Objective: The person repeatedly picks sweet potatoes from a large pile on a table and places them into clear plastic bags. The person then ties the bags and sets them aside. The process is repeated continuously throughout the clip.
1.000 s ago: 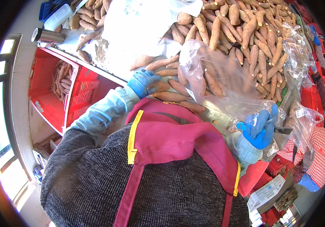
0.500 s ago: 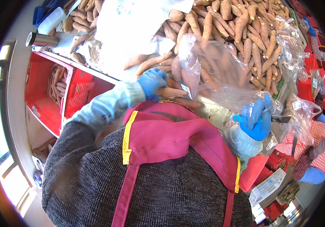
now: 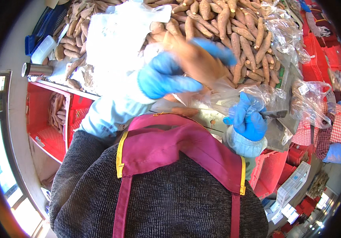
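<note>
My left hand, in a blue glove and smeared by motion, is wrapped round a few sweet potatoes above the table. Its thumb lies on the near side and its fingertips show beyond them. My right hand, also gloved in blue, is closed round a knife whose blue handle end pokes out on the left and whose dark blade points right. Clear plastic bag film bunches at the right fingers and stretches toward the left hand. Whether the held sweet potatoes are inside the bag cannot be made out.
A large heap of sweet potatoes covers the far table. White plastic sheeting lies left of it, beside a metal cup. Red crates stand at lower left. More clear bags hang at right, near another person in checked sleeves.
My left hand has risen from the table's near edge, moving right and away with sweet potatoes in its grip. My right hand, with knife and bag film, has shifted slightly left.
</note>
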`<state>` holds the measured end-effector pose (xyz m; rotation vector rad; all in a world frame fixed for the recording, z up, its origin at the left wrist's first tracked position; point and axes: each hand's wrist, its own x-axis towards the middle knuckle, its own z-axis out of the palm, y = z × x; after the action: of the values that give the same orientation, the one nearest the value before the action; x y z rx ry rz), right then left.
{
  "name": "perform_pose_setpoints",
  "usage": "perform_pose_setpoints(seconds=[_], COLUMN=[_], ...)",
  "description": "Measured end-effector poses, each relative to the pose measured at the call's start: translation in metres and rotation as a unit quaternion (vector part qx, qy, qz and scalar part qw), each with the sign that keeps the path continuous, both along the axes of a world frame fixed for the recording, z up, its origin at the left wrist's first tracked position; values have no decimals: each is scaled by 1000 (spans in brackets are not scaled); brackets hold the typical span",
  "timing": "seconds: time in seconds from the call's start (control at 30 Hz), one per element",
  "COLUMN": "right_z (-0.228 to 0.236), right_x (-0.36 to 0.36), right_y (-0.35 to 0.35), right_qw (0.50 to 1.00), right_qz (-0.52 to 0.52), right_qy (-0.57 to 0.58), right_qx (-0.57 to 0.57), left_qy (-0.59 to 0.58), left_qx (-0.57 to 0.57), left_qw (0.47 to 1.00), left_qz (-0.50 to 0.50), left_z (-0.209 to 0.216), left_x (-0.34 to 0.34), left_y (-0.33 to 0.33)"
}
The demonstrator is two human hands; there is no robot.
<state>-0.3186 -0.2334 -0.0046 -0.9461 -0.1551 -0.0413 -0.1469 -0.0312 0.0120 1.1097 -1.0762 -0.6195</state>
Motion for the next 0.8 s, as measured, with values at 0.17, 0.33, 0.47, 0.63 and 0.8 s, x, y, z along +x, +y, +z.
perform_pose_setpoints(seconds=[0.17,0.33,0.47,0.63,0.8], right_z=[-1,-11,-13,-12,-15], right_x=[-18,-24,-20,-16,-16], right_y=[-4,-1,-3,-2,-2], right_qw=[997,995,996,997,998], right_qz=[-65,-83,-73,-73,-65], right_qy=[17,17,-26,-15,2], right_qx=[44,47,51,35,3], left_qy=[-471,-525,-577,-413,324], left_qx=[267,315,295,386,330], left_qw=[841,789,759,825,866], left_qz=[-12,50,53,-29,-188], left_z=[-28,-43,-34,-28,-39], left_x=[-6,-10,-21,-22,-12], left_y=[-18,-18,-24,-18,-11])
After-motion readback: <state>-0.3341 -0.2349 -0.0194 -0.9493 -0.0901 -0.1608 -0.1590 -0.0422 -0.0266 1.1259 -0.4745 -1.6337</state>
